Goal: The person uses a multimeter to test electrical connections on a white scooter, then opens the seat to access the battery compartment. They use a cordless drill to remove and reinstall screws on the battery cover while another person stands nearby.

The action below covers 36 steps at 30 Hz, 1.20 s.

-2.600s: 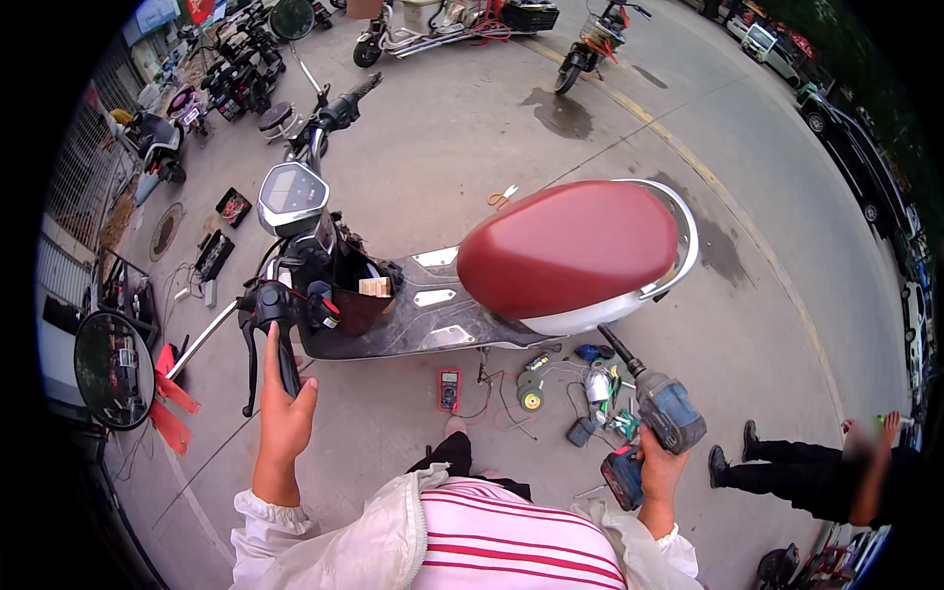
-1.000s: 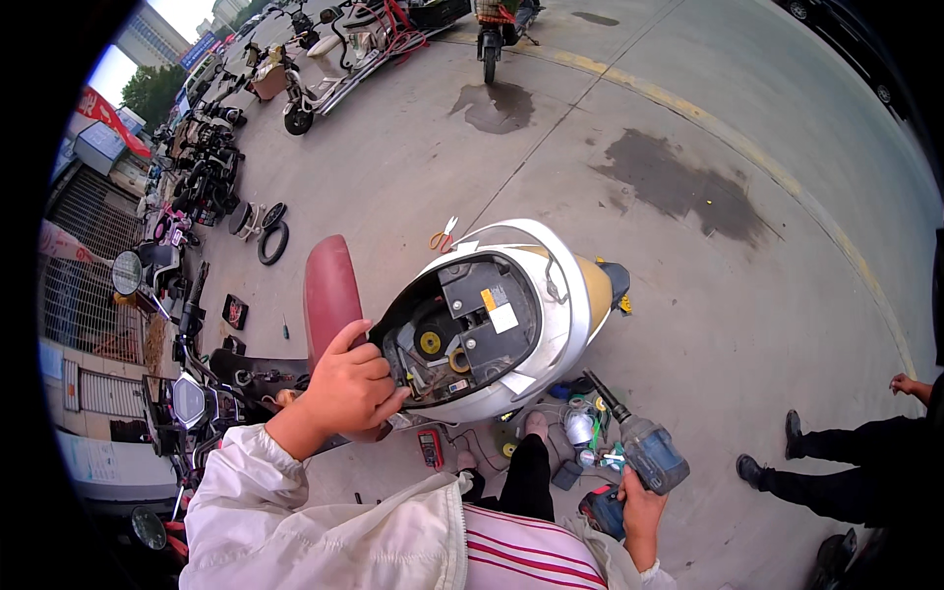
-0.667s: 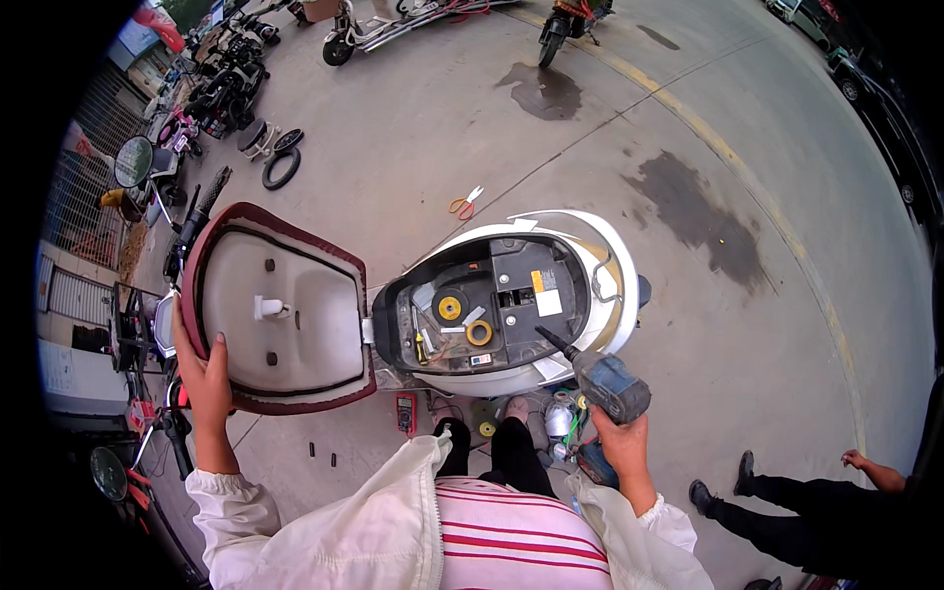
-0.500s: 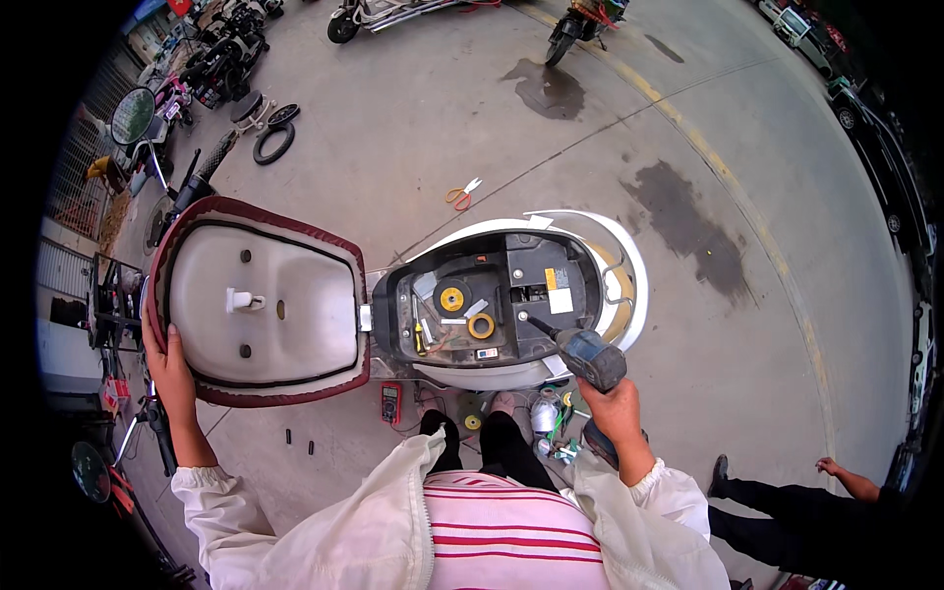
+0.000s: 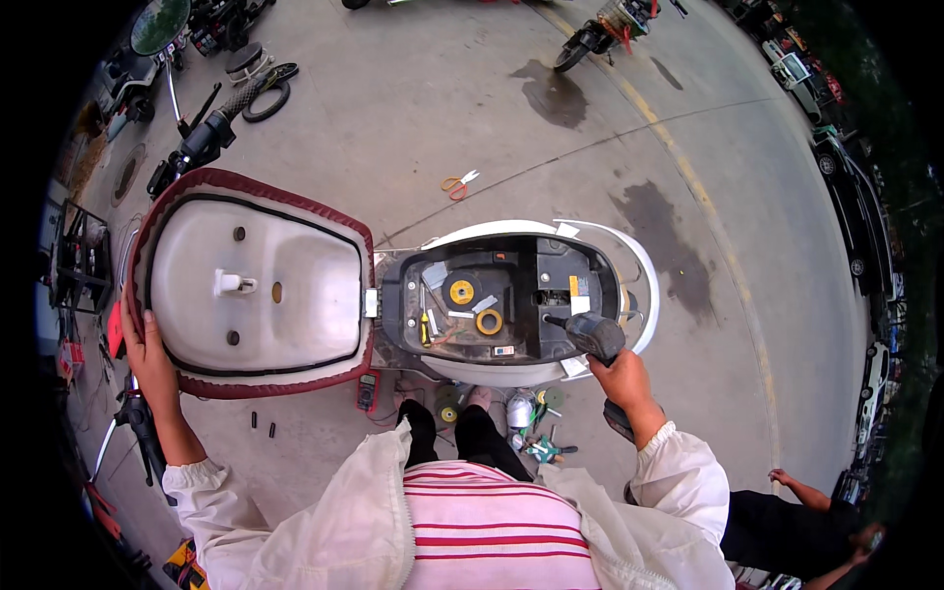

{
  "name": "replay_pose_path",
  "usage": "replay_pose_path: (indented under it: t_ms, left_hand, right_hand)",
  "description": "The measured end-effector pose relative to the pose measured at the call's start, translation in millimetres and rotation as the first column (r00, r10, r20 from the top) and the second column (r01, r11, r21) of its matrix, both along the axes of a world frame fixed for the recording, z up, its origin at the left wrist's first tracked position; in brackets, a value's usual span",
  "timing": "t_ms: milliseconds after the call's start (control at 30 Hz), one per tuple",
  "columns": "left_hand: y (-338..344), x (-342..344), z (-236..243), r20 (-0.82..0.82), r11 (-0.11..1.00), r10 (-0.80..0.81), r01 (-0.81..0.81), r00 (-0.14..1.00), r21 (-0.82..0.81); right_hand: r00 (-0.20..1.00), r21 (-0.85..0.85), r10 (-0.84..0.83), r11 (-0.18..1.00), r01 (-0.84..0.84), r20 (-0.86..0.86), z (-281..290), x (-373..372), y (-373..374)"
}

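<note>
Pavement: grey outdoor concrete, damp patches, faded yellow line, parked cars along the right.
Stickers: one white, one orange, on the black cover in the scooter's open seat well; print's too tiny to read.
Drill: above that cover, nose pointing left, body axis roughly crosswise; can't tell if the tip's touching.
Right hand: fingers wrapped snug round the drill.
Left hand: fingers hooked on the flipped-open seat's outer rim.

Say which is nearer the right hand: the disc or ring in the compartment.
The hollow yellow ring; the yellow-centred black disc lies farther left, away from that hand.
</note>
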<state>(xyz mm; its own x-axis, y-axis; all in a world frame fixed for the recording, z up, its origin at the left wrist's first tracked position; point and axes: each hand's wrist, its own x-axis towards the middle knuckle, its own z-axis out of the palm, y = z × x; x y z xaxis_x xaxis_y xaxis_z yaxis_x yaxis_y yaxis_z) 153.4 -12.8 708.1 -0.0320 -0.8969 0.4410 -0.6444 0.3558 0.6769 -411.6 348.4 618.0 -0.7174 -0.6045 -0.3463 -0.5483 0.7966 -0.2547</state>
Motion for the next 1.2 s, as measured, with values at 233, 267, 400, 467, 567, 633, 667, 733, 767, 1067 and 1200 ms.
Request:
replay_pose_path:
  t_ms: [233, 267, 400, 467, 567, 633, 667, 733, 767, 1067, 1200]
  left_hand:
    - [-0.3, -4.9, -0.7, -0.053, 1.0, 0.0, 0.001, 0.999, 0.028]
    - [-0.4, -5.6, -0.6, -0.078, 0.999, -0.01, 0.012, 0.997, 0.031]
    - [0.1, -10.9, 0.5, -0.125, 0.999, -0.019, 0.023, 0.992, 0.031]
    - [0.5, -12.5, -0.7, -0.123, 1.0, -0.006, 0.01, 0.992, 0.028]
    - [4.9, -12.4, 1.3, -0.083, 0.999, 0.033, -0.032, 0.996, 0.022]
    - [5.6, -14.5, 2.3, -0.045, 0.999, 0.053, -0.052, 0.998, 0.013]
    - [5.7, -14.3, 1.5, -0.032, 0.998, 0.058, -0.058, 0.998, 0.013]
    - [4.3, -14.1, 1.7, 0.001, 0.998, 0.065, -0.065, 0.998, 0.006]
    - [3.9, -13.6, 0.3, 0.004, 0.999, 0.051, -0.051, 0.999, -0.002]
    - [0.3, -10.4, 1.9, 0.035, 0.999, 0.027, -0.026, 0.999, -0.03]
    - [-0.8, -8.4, 1.2, 0.037, 0.999, 0.028, -0.026, 0.999, -0.031]
  right_hand:
    - [0.847, 0.354, 0.53, 0.799, -0.485, -0.035, 32.0, -26.2, -43.0]
    - [0.854, 0.341, 0.521, 0.805, -0.486, -0.013, 35.5, -26.8, -49.4]
    - [0.964, 0.147, 0.178, 0.967, -0.209, 0.197, 21.7, -29.6, -58.9]
    - [0.871, 0.175, -0.232, 0.97, 0.171, 0.434, 13.9, -33.6, -57.3]
    - [0.672, 0.203, -0.446, 0.889, 0.412, 0.59, 15.7, -12.2, -59.1]
    - [0.652, 0.164, -0.443, 0.881, 0.444, 0.615, 9.8, -4.1, -52.0]
    - [0.677, 0.147, -0.433, 0.887, 0.438, 0.595, 4.4, -4.2, -48.6]
    - [0.713, 0.113, -0.428, 0.889, 0.445, 0.556, 2.6, -0.8, -47.9]
    - [0.738, 0.115, -0.415, 0.899, 0.423, 0.532, 3.5, 0.1, -48.1]
    - [0.843, 0.133, -0.321, 0.947, 0.292, 0.433, 7.9, -6.3, -52.5]
    - [0.941, 0.058, -0.115, 0.993, 0.102, 0.317, 0.1, -9.6, -42.3]
